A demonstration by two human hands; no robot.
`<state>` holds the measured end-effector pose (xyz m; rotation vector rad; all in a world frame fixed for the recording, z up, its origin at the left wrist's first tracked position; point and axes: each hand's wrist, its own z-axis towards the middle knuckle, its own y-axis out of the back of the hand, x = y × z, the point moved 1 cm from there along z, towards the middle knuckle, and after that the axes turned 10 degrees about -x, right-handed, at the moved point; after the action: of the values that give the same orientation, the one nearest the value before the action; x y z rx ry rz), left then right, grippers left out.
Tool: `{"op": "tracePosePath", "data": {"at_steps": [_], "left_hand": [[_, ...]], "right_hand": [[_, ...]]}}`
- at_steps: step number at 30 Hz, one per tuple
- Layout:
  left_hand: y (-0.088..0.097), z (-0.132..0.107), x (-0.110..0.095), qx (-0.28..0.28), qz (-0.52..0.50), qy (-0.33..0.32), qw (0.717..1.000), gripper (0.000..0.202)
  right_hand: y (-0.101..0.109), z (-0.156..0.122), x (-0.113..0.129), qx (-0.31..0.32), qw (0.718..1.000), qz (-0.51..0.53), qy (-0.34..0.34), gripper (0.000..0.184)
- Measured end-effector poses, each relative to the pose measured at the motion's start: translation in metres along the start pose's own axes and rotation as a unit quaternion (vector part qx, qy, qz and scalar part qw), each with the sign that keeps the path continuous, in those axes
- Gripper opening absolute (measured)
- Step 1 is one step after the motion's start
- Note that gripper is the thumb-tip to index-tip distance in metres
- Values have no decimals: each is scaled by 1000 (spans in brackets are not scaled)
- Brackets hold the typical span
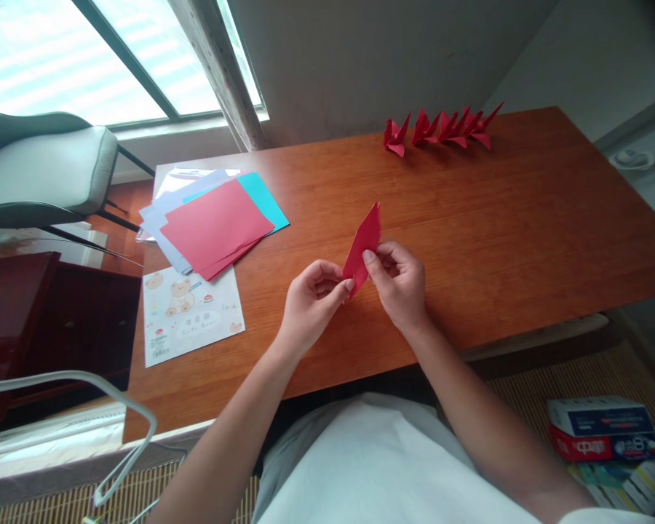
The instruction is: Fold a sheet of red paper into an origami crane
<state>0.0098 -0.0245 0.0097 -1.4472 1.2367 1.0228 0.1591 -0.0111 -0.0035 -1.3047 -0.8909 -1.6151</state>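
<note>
A folded red origami paper (362,239), narrow and pointed at its upper end, is held up above the wooden table. My left hand (317,295) pinches its lower left edge between thumb and fingers. On the other side, my right hand (397,280) grips it with the thumb on the near face and the fingers behind. The fingertips at the back are partly hidden by the paper. Several finished red paper cranes (396,137) stand in a row near the far edge of the table.
Red paper sheets (218,227) lie at the left over lavender sheets and a turquoise sheet (263,198). Beside them is a card with a bear picture (191,313). A chair (44,171) stands left of the wooden table (502,240). Boxes (603,429) sit at the lower right.
</note>
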Motion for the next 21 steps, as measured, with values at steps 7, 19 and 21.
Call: {"op": "tracePosePath", "data": {"at_steps": [7, 19, 21], "left_hand": [[3, 0, 0, -2, -24, 28, 999, 33], [3, -2, -4, -33, 4, 4, 999, 27], [4, -2, -3, -30, -2, 7, 1000, 26]], "right_hand": [[0, 0, 1, 13, 1000, 15, -8, 19], [-2, -3, -5, 76, 996, 34, -35, 15], [-2, -4, -4, 81, 995, 39, -44, 15]]}}
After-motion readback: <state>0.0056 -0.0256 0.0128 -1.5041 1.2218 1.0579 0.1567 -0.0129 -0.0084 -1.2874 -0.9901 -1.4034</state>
